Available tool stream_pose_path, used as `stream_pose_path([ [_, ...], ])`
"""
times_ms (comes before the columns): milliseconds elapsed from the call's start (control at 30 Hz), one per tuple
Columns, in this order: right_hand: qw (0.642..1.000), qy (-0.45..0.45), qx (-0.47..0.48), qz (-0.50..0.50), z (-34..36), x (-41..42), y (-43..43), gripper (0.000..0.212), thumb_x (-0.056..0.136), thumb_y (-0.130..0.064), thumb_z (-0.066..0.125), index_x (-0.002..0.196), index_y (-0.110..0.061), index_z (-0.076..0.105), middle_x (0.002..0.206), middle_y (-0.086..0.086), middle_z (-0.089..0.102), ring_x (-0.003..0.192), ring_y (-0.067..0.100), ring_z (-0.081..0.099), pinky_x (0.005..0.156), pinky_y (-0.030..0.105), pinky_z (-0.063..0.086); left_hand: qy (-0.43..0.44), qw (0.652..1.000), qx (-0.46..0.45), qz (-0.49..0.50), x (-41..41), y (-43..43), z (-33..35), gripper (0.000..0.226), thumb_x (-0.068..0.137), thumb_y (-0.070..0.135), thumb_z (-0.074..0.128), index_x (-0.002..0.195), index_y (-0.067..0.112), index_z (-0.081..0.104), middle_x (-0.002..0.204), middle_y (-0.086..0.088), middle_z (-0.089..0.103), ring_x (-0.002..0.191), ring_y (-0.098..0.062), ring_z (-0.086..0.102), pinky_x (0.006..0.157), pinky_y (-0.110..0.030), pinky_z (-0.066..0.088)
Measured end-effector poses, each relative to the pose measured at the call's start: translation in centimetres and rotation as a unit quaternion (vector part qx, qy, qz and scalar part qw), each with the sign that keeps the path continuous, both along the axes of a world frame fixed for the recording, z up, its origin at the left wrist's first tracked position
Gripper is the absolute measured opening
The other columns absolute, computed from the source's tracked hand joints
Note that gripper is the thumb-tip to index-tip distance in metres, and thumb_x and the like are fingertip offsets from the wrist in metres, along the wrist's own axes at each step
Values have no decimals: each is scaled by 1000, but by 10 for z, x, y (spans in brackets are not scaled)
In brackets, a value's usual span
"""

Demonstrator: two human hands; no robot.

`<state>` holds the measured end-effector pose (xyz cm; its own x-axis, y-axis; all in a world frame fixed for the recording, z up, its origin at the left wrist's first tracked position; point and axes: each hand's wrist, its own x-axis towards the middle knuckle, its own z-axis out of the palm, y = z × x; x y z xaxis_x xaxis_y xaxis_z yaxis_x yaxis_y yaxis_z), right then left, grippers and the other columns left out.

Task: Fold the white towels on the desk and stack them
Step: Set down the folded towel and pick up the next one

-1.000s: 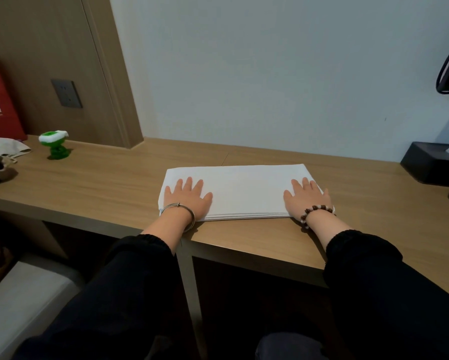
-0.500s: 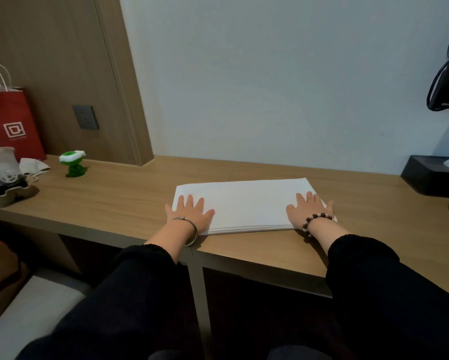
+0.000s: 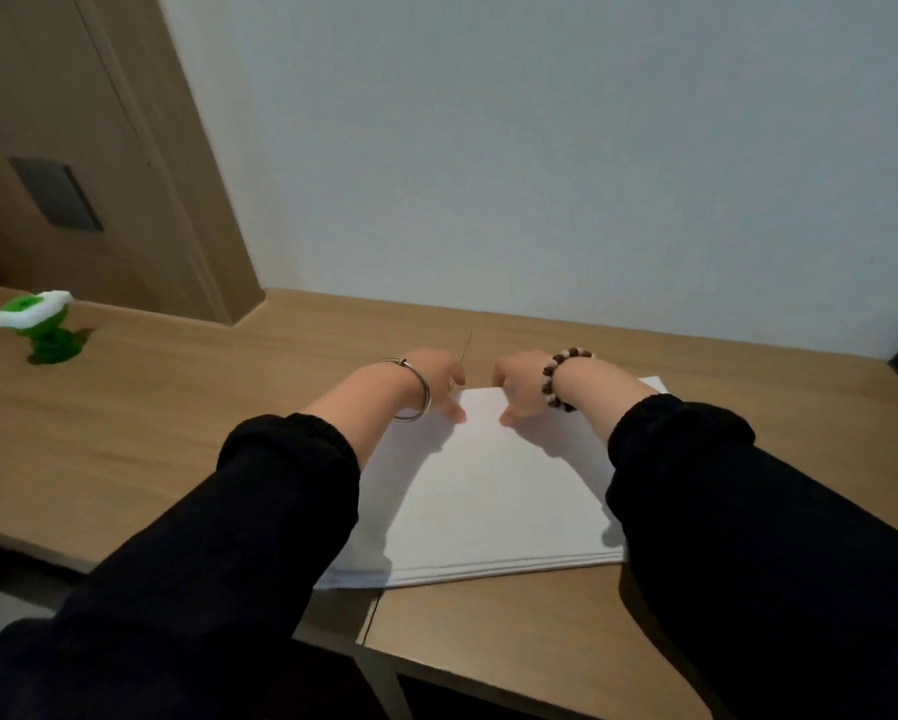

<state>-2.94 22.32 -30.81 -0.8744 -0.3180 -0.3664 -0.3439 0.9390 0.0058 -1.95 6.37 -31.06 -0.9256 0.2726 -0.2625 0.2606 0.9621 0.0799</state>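
Both hands have left the near corners of the white towel (image 3: 493, 491), where they lay flat half a second ago, and have come together at the middle of its far edge. The left hand (image 3: 436, 379) and the right hand (image 3: 519, 384) now sit just beside each other without touching. Each thumb lies on top of the cloth and the fingers curl down over the far edge, pinching it, though the fingertips themselves are hidden behind the hands. The towel lies flat on the wooden desk (image 3: 176, 418) near its front edge, with several layers showing along its near side. A silver bangle (image 3: 416, 394) circles the left wrist and a bead bracelet (image 3: 553, 379) the right. A green toy (image 3: 38, 324) stands far to the left.
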Motion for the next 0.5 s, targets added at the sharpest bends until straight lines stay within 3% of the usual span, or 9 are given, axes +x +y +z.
stream_pose_path([
  [133,995,-102,-5,4,5,-23,1,57,77,-37,75,123,-14,50,116,4,61,100,26,61,80,35,52,-61,998,18,-6,-21,2,-2,59,69,39,79,121,23,57,110,3,61,100,-22,58,84,-31,48],
  [233,988,-155,-18,7,10,-28,5,56,75,-33,78,119,-12,51,110,5,62,97,26,61,80,36,53,-135,991,15,-11,-25,3,4,58,66,36,82,116,19,57,103,3,60,92,-21,56,84,-34,49],
  [400,973,-232,17,7,16,-28,15,44,78,-23,75,112,-1,58,90,9,61,80,22,58,69,30,47,-210,978,-12,-6,-19,10,14,46,73,25,78,114,11,61,112,-4,64,103,-25,59,81,-29,46],
  [500,969,-244,23,-1,30,-29,17,35,80,-24,72,99,3,59,82,6,57,74,21,55,63,28,44,-219,975,-46,-5,-15,10,29,36,78,25,72,111,12,65,106,-6,65,100,-23,61,80,-28,48],
])
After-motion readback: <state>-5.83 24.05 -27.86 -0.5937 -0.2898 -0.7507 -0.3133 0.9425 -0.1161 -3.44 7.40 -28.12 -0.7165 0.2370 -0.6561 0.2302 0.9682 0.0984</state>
